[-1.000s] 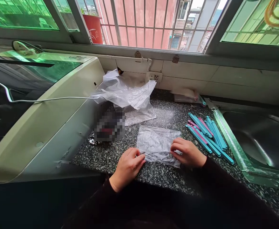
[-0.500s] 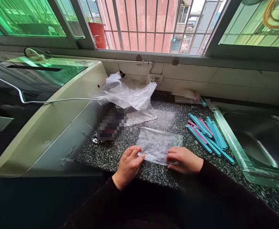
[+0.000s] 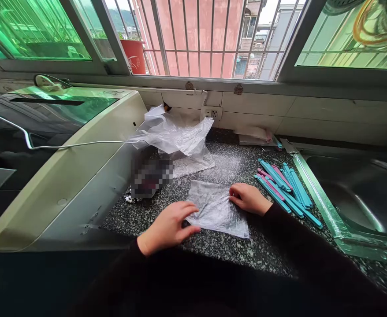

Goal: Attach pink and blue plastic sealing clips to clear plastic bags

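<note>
A flat, clear plastic sheet or bag (image 3: 213, 209) is laid on the speckled counter (image 3: 253, 253), its left and upper right edges partly covered by the hands. At its left edge the left hand (image 3: 169, 224) is held with thumb and forefinger spread wide apart; nothing is seen gripped, and whether the plastic is touched cannot be told. At its upper right edge the right hand (image 3: 249, 199) is placed with the fingers curled close together; whether the plastic is pinched cannot be made out, the fingertips being partly hidden.

To the right of the plastic, teal and pink strips (image 3: 278, 176) are heaped across one another, with a sink (image 3: 324, 211) beyond them, cut off by the picture's edge. Behind it, crumpled plastic (image 3: 180, 134) is piled, and a packet (image 3: 254, 135) is set farther back, its contents hard to make out. To its left, a dark object (image 3: 150, 176) is obscured by pixelation. Far behind it, a white marking on a red pot (image 3: 134, 57) is too small to be read.
</note>
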Demonstrator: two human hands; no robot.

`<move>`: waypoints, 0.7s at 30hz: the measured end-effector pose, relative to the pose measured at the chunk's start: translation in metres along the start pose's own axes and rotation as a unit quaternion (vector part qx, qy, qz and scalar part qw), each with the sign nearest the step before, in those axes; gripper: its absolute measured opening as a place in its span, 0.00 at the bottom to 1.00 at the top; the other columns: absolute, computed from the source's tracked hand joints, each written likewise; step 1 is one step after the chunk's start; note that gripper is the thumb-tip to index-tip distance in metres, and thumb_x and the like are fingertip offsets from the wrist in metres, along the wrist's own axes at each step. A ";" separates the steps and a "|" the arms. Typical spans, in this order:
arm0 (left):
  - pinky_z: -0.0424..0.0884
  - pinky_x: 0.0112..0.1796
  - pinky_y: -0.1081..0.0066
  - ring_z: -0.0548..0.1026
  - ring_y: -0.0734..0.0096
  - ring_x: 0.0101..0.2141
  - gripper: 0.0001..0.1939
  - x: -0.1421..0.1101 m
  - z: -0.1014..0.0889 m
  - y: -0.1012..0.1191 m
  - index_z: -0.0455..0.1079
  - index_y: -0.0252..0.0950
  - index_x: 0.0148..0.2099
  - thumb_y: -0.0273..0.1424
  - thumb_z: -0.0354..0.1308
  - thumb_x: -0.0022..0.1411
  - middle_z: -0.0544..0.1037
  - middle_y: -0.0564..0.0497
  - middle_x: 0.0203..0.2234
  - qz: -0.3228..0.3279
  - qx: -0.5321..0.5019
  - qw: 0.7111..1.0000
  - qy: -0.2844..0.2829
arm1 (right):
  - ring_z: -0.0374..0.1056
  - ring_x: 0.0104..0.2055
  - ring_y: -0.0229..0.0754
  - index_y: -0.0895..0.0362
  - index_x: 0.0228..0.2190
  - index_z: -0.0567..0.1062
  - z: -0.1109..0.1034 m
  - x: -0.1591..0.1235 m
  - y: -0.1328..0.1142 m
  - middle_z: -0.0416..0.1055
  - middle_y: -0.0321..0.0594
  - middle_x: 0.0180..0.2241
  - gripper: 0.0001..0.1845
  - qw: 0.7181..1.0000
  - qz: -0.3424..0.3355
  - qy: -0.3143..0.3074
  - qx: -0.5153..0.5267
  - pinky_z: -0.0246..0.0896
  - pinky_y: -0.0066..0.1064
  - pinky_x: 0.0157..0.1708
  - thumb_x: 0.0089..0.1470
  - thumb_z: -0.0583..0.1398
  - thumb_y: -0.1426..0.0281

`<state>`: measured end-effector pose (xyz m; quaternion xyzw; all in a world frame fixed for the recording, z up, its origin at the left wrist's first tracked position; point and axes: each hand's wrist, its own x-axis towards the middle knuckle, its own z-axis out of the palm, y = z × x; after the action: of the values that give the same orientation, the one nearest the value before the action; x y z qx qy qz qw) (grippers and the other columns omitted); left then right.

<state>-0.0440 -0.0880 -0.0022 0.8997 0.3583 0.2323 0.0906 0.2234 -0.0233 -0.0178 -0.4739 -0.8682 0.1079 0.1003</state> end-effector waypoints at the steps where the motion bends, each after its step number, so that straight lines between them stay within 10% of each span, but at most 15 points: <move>1: 0.68 0.43 0.64 0.71 0.64 0.42 0.14 0.010 -0.003 0.000 0.69 0.34 0.43 0.36 0.53 0.59 0.75 0.44 0.41 -0.015 0.006 1.000 0.022 | 0.62 0.29 0.37 0.57 0.27 0.69 0.000 -0.001 0.000 0.68 0.37 0.26 0.02 1.000 0.001 0.000 0.000 0.53 0.26 0.29 0.50 0.58 0.71; 7: 0.66 0.46 0.58 0.68 0.57 0.46 0.15 0.056 0.030 -0.025 0.69 0.35 0.45 0.35 0.54 0.58 0.71 0.41 0.46 0.005 0.097 0.994 -0.040 | 0.63 0.31 0.39 0.56 0.28 0.69 0.002 -0.004 0.002 0.69 0.38 0.27 0.02 1.000 -0.003 0.008 -0.005 0.54 0.27 0.30 0.50 0.57 0.70; 12: 0.67 0.45 0.59 0.70 0.59 0.45 0.13 0.044 0.041 -0.045 0.70 0.33 0.44 0.32 0.53 0.58 0.72 0.41 0.44 -0.080 0.094 0.992 0.024 | 0.64 0.32 0.39 0.56 0.29 0.70 0.001 -0.008 0.005 0.69 0.38 0.28 0.02 1.000 -0.008 0.008 0.014 0.56 0.28 0.32 0.49 0.57 0.71; 21: 0.64 0.50 0.55 0.63 0.54 0.53 0.22 -0.006 0.048 0.025 0.65 0.36 0.53 0.38 0.52 0.58 0.67 0.42 0.53 -0.009 0.054 0.998 -0.020 | 0.67 0.33 0.40 0.56 0.30 0.75 -0.030 0.039 -0.003 0.74 0.40 0.31 0.08 0.995 0.089 -0.038 -0.017 0.55 0.28 0.31 0.50 0.56 0.70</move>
<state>-0.0094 -0.1096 -0.0386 0.9045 0.3766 0.1933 0.0515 0.2084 0.0105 0.0144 -0.5466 -0.8273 0.1199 0.0495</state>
